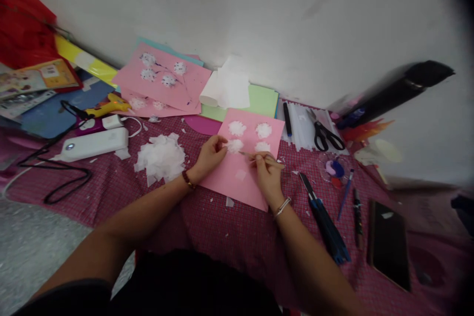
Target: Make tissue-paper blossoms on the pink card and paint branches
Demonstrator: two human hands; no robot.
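Admittedly, print on the booklet (39,78) at the tabletop (211,227)'s far left corner is blurred. Above the central pink sheet (218,180), the right hand (267,173) grips a stick (276,163) crosswise, tip leftward; the left hand (209,156) curls at a tuft (234,146) (pinching, I cannot tell).

I have soft, rather dim light here, spread over the pale wall (237,19); I can't tell where it comes from. Around my right hand (267,173) shadows stay faint. The white paper pile (161,159) is the brightest patch, its detail partly washed out, while my black clothing (192,286) sinks into darkness. Toward the right, the tall black object (396,91) looks stretched and blurred, and the far corners darken to black.
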